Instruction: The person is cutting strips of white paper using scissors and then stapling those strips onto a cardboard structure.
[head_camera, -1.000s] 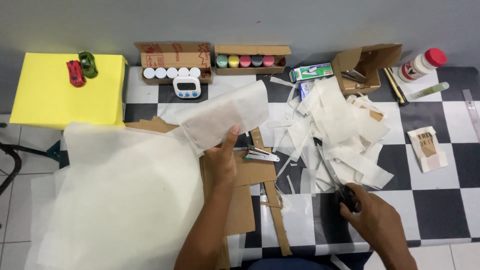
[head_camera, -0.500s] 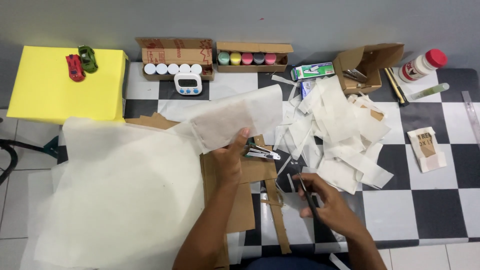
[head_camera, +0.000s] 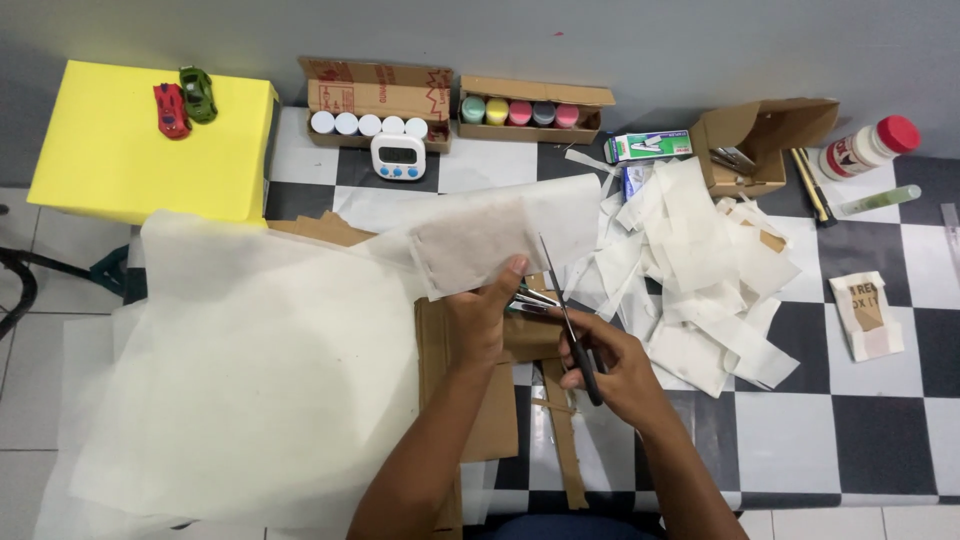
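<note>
My left hand (head_camera: 482, 316) pinches the near edge of a large sheet of thin white paper (head_camera: 260, 370), holding up a folded strip of it (head_camera: 500, 232). My right hand (head_camera: 606, 362) grips black-handled scissors (head_camera: 572, 325), whose blades point up and away, their tip at the lower edge of the raised strip. Under my left hand lie brown cardboard pieces (head_camera: 500, 400) and a stapler (head_camera: 530, 300), partly hidden.
A pile of cut white paper strips (head_camera: 700, 270) lies to the right. At the back stand a yellow box (head_camera: 140, 140) with two toy cars, boxes of paint pots (head_camera: 370, 100), a timer (head_camera: 398, 157), an open cardboard box (head_camera: 750, 145) and a glue bottle (head_camera: 868, 148).
My right hand has carried the scissors from the lower right up to the paper strip beside my left hand. My left hand keeps holding the paper.
</note>
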